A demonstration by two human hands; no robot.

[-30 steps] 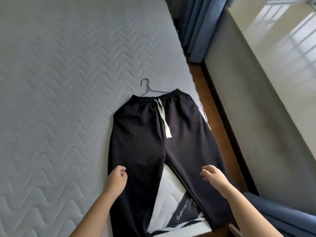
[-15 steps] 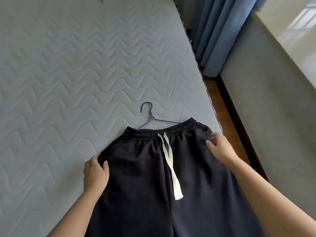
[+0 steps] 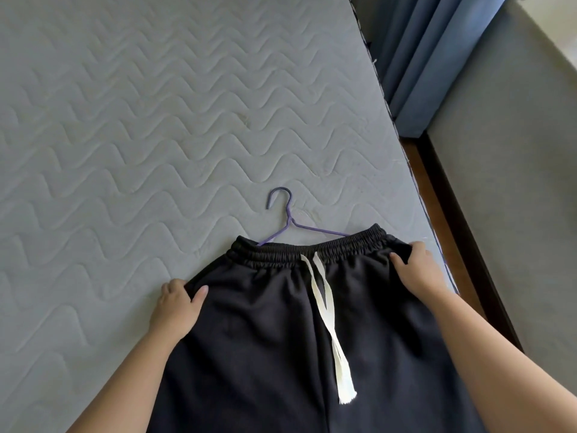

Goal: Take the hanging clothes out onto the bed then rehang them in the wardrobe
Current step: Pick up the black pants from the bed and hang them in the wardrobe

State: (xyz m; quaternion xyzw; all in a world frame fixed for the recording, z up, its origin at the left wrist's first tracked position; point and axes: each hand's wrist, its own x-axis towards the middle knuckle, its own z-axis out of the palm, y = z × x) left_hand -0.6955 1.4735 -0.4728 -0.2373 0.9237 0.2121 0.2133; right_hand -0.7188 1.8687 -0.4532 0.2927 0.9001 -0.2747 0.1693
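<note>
Grey quilted bed [image 3: 131,126] carries black trousers [image 3: 265,339] and a purple hanger [image 3: 288,214].

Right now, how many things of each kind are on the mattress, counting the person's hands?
black trousers: 1
purple hanger: 1
hands: 2, the left hand and the right hand, each gripping a side of the trousers
Total: 4

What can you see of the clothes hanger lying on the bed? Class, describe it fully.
The clothes hanger is thin purple wire with a darker hook curling left. It lies flat on the grey quilted mattress, hook pointing away from the person. Both sloping arms run into the elastic waistband of the black trousers, which hide its lower part.
</note>
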